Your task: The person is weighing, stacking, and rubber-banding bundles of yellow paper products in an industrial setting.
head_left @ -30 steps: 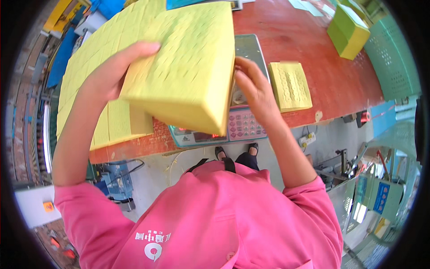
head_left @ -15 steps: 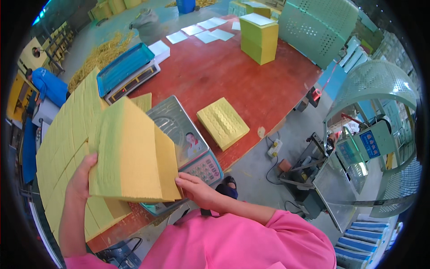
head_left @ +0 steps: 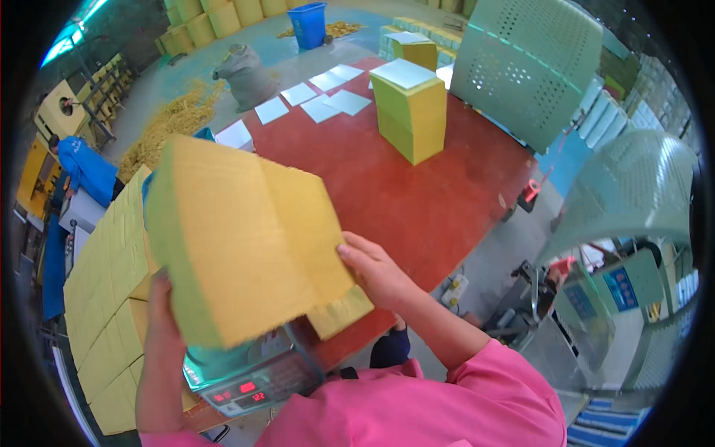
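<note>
I hold a thick stack of yellow paper (head_left: 238, 238) up between both hands, tilted. My left hand (head_left: 164, 316) grips its left side, with the fingertips hidden behind it. My right hand (head_left: 372, 272) clasps the right edge, thumb on the near face. Below the stack, a digital scale (head_left: 249, 384) shows its lit red display; most of its pan is hidden. A smaller yellow paper block (head_left: 341, 313) peeks out under the stack's lower right corner, on the red table (head_left: 320, 156).
Rows of yellow paper stacks (head_left: 104, 320) fill the left side. A tall yellow block (head_left: 410, 119) topped with white paper stands on the far table, beside several white sheets (head_left: 320, 108). Right are a perforated green panel (head_left: 521, 67) and a machine (head_left: 611, 290). A person in blue (head_left: 88, 167) works far left.
Both hands have raised the paper stack and shifted it right and away from me, over the table. It now covers the scale's pan and most of the smaller block. My view has tilted up.
</note>
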`<state>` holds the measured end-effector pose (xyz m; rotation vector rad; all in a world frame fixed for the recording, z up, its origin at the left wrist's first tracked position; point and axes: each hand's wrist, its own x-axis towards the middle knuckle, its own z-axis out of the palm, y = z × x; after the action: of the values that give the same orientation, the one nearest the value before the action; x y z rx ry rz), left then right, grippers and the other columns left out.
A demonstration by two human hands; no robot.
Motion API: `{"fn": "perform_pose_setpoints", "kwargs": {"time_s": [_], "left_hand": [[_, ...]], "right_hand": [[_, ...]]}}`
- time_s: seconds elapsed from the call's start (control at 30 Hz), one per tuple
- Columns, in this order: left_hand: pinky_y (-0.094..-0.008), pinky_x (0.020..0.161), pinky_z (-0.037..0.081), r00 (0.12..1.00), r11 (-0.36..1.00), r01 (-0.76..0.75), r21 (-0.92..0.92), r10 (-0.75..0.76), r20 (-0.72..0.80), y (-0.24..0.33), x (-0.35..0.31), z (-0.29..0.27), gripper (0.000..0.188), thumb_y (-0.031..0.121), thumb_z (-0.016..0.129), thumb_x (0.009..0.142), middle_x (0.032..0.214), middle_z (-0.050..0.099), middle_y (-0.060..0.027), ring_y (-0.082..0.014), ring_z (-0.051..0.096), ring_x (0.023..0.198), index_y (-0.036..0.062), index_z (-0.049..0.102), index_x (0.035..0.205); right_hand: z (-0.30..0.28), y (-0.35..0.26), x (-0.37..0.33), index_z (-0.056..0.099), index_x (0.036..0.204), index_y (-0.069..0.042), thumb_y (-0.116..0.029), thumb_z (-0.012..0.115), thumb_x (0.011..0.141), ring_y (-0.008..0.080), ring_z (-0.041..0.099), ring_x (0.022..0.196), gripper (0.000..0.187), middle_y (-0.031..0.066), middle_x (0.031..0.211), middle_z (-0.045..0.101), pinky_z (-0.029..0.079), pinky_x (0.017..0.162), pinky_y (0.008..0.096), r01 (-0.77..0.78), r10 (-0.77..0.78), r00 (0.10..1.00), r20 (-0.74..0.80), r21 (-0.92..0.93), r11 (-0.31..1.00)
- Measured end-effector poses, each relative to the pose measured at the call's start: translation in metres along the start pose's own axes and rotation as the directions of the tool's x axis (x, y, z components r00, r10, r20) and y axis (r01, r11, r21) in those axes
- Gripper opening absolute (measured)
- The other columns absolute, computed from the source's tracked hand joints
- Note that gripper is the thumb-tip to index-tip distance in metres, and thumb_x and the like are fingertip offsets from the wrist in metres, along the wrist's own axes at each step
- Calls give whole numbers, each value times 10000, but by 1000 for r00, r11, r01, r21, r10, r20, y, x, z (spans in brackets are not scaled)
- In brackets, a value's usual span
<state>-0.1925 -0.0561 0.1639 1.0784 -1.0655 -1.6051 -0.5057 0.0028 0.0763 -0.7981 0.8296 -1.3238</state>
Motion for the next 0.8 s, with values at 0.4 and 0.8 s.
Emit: {"fn": "perform_pose_setpoints", "kwargs": {"time_s": [0.4, 0.8], "left_hand": [[-572, 925, 457, 941, 952, 301, -57, -287, 177, -91, 253, 205, 549, 487, 522, 919, 1281, 569, -100, -280, 550, 1177, 148, 487, 1350], [-699, 951, 367, 905, 908, 374, 192, -402, 138, -86, 291, 294, 613, 546, 457, 918, 1370, 507, -83, -320, 477, 1257, 164, 440, 1397]], "right_hand": [[-241, -20, 192, 491, 1323, -65, -373, 356, 1024, 195, 566, 1090, 450, 87, 1212, 597, 471, 905, 369, -305, 303, 936, -178, 12, 952], [-318, -59, 99, 404, 1426, -18, -74, 646, 846, 222, 442, 1311, 631, 140, 1412, 483, 338, 1087, 362, 195, -671, 607, -426, -739, 645]]}}
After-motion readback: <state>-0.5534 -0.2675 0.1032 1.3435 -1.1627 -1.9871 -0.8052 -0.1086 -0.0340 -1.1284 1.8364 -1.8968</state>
